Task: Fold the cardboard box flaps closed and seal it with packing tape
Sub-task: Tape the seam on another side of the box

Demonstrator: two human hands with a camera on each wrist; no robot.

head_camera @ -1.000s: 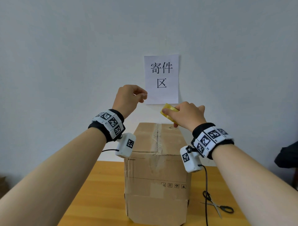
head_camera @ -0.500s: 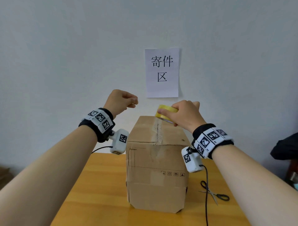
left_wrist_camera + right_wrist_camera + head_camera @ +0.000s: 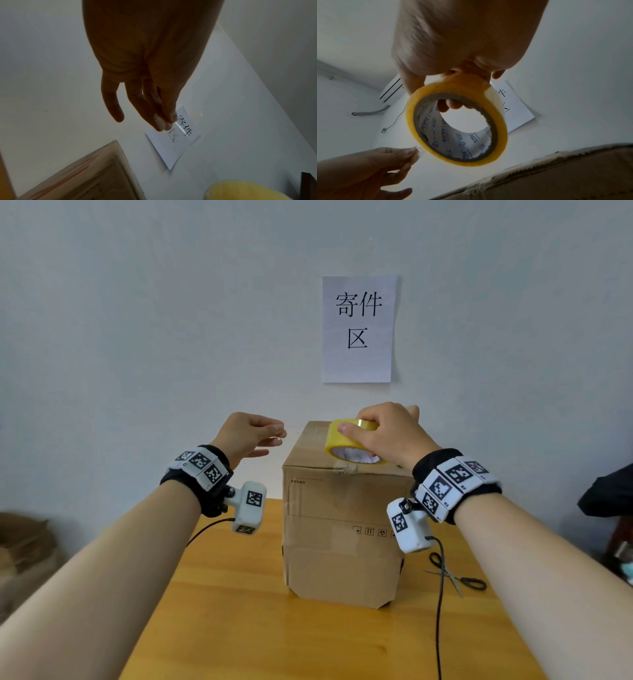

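Note:
A brown cardboard box stands on the wooden table, its flaps folded shut and old tape along the top seam. My right hand grips a yellow tape roll just over the box top, near its front edge. In the right wrist view, fingers reach through the roll's core. My left hand hovers left of the box's top. It pinches the clear tape end between thumb and fingertips. The strip between hand and roll barely shows.
Scissors lie on the table right of the box, beside a black cable. A paper sign hangs on the wall behind. Crumpled cardboard sits low at the left, and a dark object at the right edge.
The right hand has brought the roll down and nearer, over the box top's front. The left hand has sunk and drifted left, away from the roll, still pinching.

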